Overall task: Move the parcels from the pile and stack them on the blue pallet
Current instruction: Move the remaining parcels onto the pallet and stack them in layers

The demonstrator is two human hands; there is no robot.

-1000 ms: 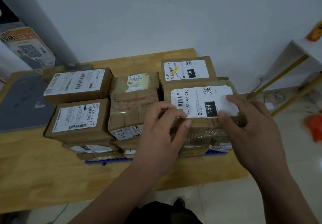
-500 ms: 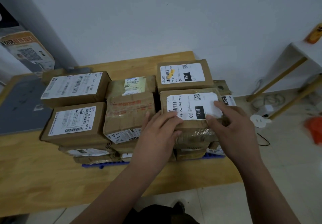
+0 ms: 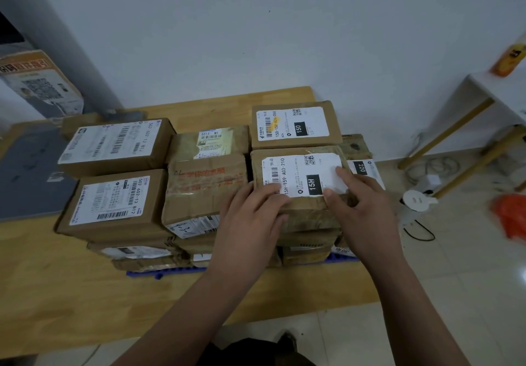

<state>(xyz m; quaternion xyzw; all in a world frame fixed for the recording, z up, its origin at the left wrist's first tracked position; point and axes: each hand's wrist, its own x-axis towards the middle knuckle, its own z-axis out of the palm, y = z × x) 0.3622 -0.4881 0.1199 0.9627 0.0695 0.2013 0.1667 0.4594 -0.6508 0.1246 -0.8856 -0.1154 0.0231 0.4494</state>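
Brown cardboard parcels with white labels are stacked in layers on the blue pallet (image 3: 159, 274), of which only the front edge shows. The parcel labelled 15H (image 3: 296, 172) sits on the top layer at the front right, in front of the parcel labelled 150 (image 3: 296, 124). My left hand (image 3: 250, 223) holds its near left corner, fingers on top and thumb on the front face. My right hand (image 3: 364, 209) holds its near right corner, fingertips on the label and thumb at the front edge. The parcels under it are partly hidden by my hands.
The pallet stands on a wooden table (image 3: 71, 294) against a white wall. A grey flat pad (image 3: 25, 175) lies at the left. On the tiled floor at the right are a white side table (image 3: 495, 87), cables, a round white device (image 3: 417, 199) and an orange object (image 3: 509, 217).
The 15H parcel has moved back and down onto the top layer, snug against the 150 parcel. Both hands have stayed on its near corners.
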